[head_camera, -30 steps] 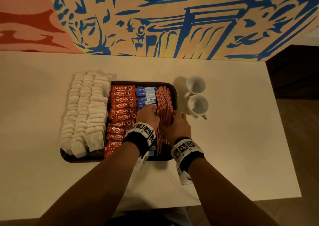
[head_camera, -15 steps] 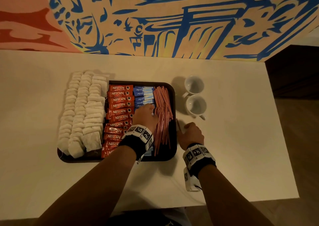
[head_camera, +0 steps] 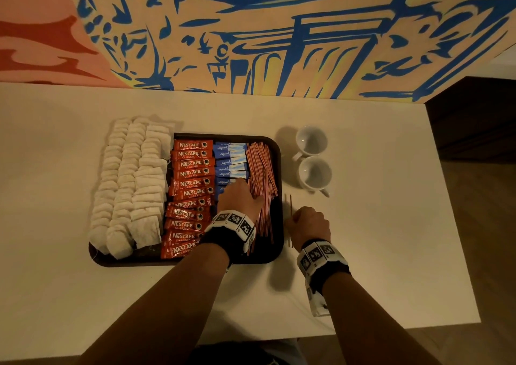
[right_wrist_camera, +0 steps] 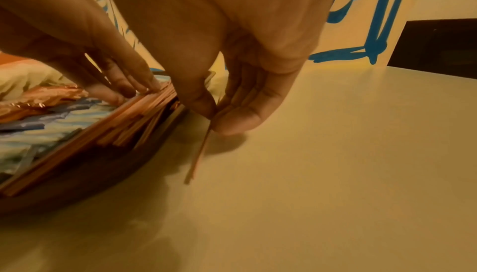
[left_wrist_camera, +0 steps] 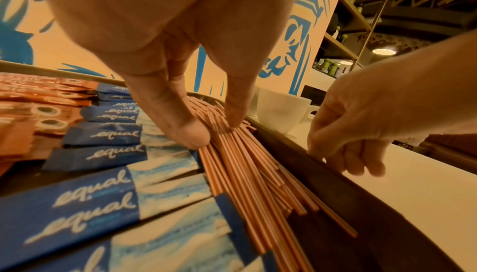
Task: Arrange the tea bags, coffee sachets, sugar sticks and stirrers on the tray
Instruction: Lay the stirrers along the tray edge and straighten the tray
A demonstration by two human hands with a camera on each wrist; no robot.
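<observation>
This looks like a café or hotel lounge. A painted wall (head_camera: 279, 29) in blue and orange rises behind a pale desk (head_camera: 363, 253). A dark tray (head_camera: 276, 147) carries neat rows of branded coffee sachets (head_camera: 191, 173), beside two white cups (head_camera: 314, 161). Open shelves (left_wrist_camera: 353, 27) with small green bottles and ceiling lamps (left_wrist_camera: 383, 51) show beyond.

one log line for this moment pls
left hand: fingertips pressing copper stirrer pile on dark tray | right hand: pinch grip on stray stirrers on white table
</observation>
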